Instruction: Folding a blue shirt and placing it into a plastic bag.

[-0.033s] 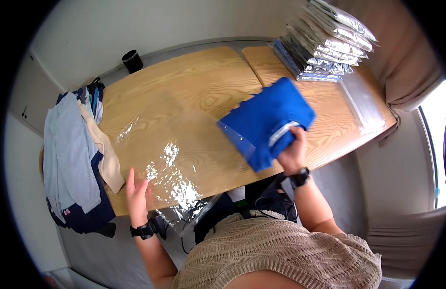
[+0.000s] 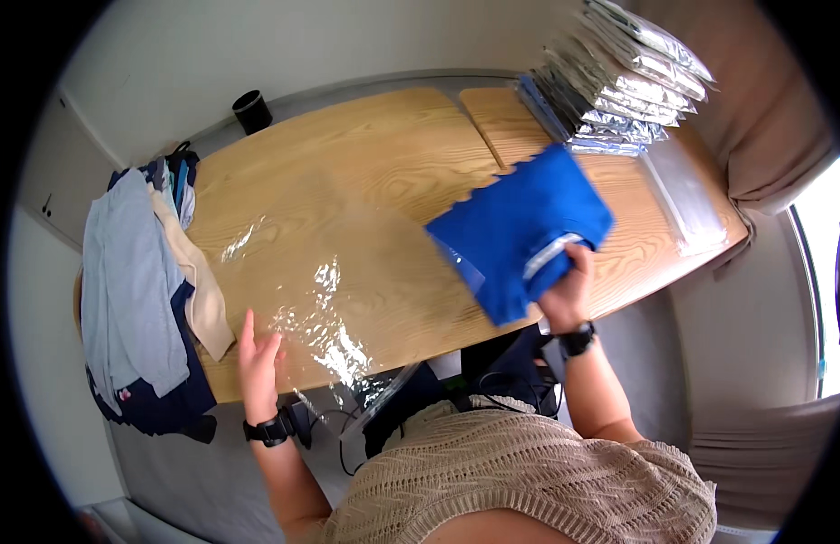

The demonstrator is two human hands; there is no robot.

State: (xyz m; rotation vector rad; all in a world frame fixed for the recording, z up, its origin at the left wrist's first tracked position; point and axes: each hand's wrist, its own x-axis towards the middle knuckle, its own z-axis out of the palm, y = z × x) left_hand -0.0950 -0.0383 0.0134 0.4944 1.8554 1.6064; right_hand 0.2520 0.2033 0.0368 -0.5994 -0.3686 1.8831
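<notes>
CHANGE: blue garment (image 2: 529, 231) shifted slightly rightward, overlapping clear film (image 2: 327, 276) less | POSITION: garment above table (image 2: 411, 154), right of film | RIGHT HAND (image 2: 567, 292): gripping garment near collar; fingers hidden underneath | LEFT HAND (image 2: 259, 367): fingers spread; film contact cannot be determined | OBSCURED: film outline, transparency and glare

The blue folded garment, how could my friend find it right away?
Find the big wooden tabletop, then the tall stack of plastic-wrapped packages at its far right. Nearer the person, the right hand holds the blue folded garment. Unlike the shiny stack, it's bright blue, with a white strip near the hand.
</notes>
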